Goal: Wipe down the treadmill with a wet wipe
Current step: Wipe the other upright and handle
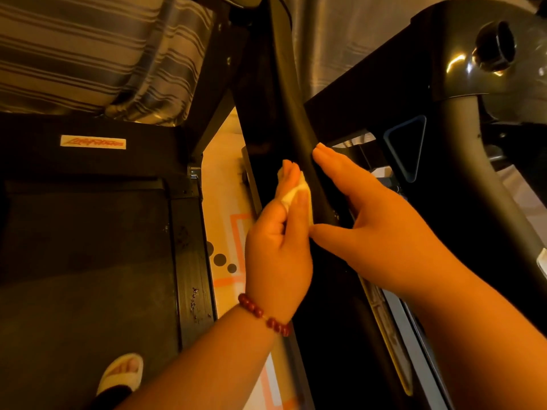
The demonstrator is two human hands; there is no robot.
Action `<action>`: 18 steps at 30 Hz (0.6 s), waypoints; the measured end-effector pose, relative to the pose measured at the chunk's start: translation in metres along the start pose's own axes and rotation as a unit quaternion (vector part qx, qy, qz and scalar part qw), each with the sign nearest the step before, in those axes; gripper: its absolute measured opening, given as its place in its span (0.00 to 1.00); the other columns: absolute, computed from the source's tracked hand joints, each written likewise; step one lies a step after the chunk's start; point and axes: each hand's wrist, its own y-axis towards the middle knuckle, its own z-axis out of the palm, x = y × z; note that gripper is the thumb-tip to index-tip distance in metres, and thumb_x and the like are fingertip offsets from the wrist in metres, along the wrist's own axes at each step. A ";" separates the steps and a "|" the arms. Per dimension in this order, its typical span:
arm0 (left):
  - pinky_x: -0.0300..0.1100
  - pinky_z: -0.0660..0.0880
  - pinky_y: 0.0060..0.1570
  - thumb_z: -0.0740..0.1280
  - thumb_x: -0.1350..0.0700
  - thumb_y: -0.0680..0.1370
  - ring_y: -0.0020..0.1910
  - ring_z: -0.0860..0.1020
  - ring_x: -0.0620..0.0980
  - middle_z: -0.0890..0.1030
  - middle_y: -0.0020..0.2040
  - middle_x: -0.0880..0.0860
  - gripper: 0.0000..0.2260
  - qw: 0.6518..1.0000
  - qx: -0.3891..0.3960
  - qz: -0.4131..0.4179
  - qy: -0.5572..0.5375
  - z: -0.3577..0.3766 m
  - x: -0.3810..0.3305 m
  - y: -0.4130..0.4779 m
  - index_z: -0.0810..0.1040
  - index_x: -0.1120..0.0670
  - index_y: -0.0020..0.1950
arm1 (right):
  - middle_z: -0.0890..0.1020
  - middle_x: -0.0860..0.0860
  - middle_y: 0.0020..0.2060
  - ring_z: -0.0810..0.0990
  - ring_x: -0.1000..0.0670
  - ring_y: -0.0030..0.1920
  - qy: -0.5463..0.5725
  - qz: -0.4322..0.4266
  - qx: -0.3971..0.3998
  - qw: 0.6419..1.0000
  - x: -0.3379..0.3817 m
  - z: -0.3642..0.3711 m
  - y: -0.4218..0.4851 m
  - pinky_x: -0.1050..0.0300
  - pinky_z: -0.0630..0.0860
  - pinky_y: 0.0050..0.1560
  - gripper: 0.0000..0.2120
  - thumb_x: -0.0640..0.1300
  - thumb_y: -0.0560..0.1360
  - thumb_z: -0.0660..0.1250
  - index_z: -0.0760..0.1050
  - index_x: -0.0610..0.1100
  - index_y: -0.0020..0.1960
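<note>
A black treadmill fills the view, its belt (85, 261) at the left and a dark padded handrail (299, 119) slanting down the middle. My left hand (278, 247), with a red bead bracelet at the wrist, pinches a folded white wet wipe (296, 192) and holds it against the left side of the handrail. My right hand (376, 220) lies with straight fingers along the handrail's right side, thumb reaching under it toward the wipe.
A second machine's dark frame with a knob (494, 48) stands at the right. Striped curtains (88, 54) hang behind. A patterned floor mat (228, 232) shows between the machines. My slippered foot (121, 374) stands on the belt at bottom left.
</note>
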 end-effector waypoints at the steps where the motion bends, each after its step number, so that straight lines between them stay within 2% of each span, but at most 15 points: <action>1: 0.26 0.69 0.58 0.58 0.47 0.77 0.69 0.67 0.36 0.70 0.69 0.39 0.15 1.000 0.010 0.002 -0.014 -0.001 0.000 -0.006 0.68 0.37 0.63 | 0.60 0.68 0.72 0.59 0.67 0.71 -0.003 -0.003 -0.010 1.000 0.000 0.002 -0.001 0.67 0.65 0.67 0.39 0.49 0.68 0.69 0.56 0.65 0.74; 3: 0.29 0.72 0.56 0.58 0.47 0.77 0.68 0.68 0.39 0.71 0.68 0.38 0.16 1.000 0.017 0.009 0.016 -0.005 -0.001 -0.001 0.69 0.39 0.64 | 0.63 0.66 0.71 0.62 0.66 0.70 -0.004 -0.009 -0.029 1.000 -0.002 0.005 -0.002 0.71 0.67 0.63 0.39 0.51 0.67 0.69 0.57 0.62 0.74; 4: 0.34 0.73 0.58 0.57 0.47 0.78 0.67 0.70 0.43 0.72 0.69 0.40 0.16 0.999 0.014 0.003 0.036 -0.007 -0.001 0.008 0.68 0.40 0.66 | 0.65 0.65 0.71 0.64 0.64 0.69 -0.007 -0.010 -0.036 0.999 -0.004 0.006 -0.003 0.68 0.69 0.64 0.38 0.49 0.68 0.70 0.59 0.61 0.74; 6: 0.36 0.70 0.61 0.57 0.49 0.81 0.67 0.70 0.45 0.72 0.69 0.42 0.14 0.999 0.006 -0.010 0.052 -0.009 -0.002 0.027 0.67 0.40 0.66 | 0.67 0.64 0.70 0.67 0.62 0.68 -0.007 -0.004 -0.048 0.999 -0.007 0.006 -0.007 0.63 0.73 0.63 0.38 0.45 0.69 0.73 0.61 0.60 0.74; 8: 0.39 0.69 0.62 0.57 0.51 0.82 0.67 0.70 0.45 0.71 0.69 0.41 0.14 0.998 -0.001 -0.011 0.056 -0.010 -0.003 0.034 0.68 0.40 0.67 | 0.68 0.65 0.68 0.69 0.63 0.66 0.005 0.004 -0.056 0.998 -0.009 0.007 -0.015 0.67 0.74 0.58 0.37 0.46 0.69 0.74 0.62 0.63 0.72; 10: 0.35 0.70 0.61 0.58 0.48 0.80 0.67 0.70 0.44 0.72 0.70 0.45 0.15 0.999 0.007 -0.020 0.044 -0.007 -0.003 0.018 0.68 0.41 0.67 | 0.69 0.66 0.67 0.70 0.64 0.64 0.033 0.013 -0.059 0.998 -0.011 0.008 -0.022 0.70 0.74 0.54 0.36 0.48 0.68 0.74 0.62 0.66 0.70; 12: 0.32 0.73 0.57 0.57 0.45 0.76 0.67 0.71 0.46 0.75 0.68 0.50 0.18 0.999 0.021 -0.018 0.031 -0.005 -0.007 -0.007 0.71 0.42 0.66 | 0.72 0.67 0.65 0.73 0.66 0.62 0.072 0.028 -0.057 0.995 -0.010 0.008 -0.026 0.70 0.75 0.53 0.35 0.50 0.67 0.73 0.63 0.67 0.69; 15: 0.31 0.69 0.61 0.57 0.45 0.76 0.67 0.69 0.42 0.73 0.70 0.48 0.15 0.999 0.036 -0.012 0.027 -0.007 -0.005 -0.010 0.68 0.35 0.63 | 0.72 0.67 0.63 0.73 0.66 0.60 0.043 0.030 -0.048 0.997 -0.006 0.006 -0.025 0.71 0.74 0.49 0.36 0.53 0.65 0.72 0.61 0.68 0.68; 18: 0.28 0.67 0.62 0.57 0.49 0.81 0.67 0.67 0.37 0.70 0.71 0.44 0.17 0.998 0.010 -0.031 0.051 -0.014 0.009 0.027 0.68 0.43 0.70 | 0.72 0.67 0.62 0.74 0.66 0.59 0.012 0.033 -0.041 0.999 -0.003 0.003 -0.026 0.70 0.75 0.51 0.36 0.52 0.65 0.73 0.61 0.69 0.67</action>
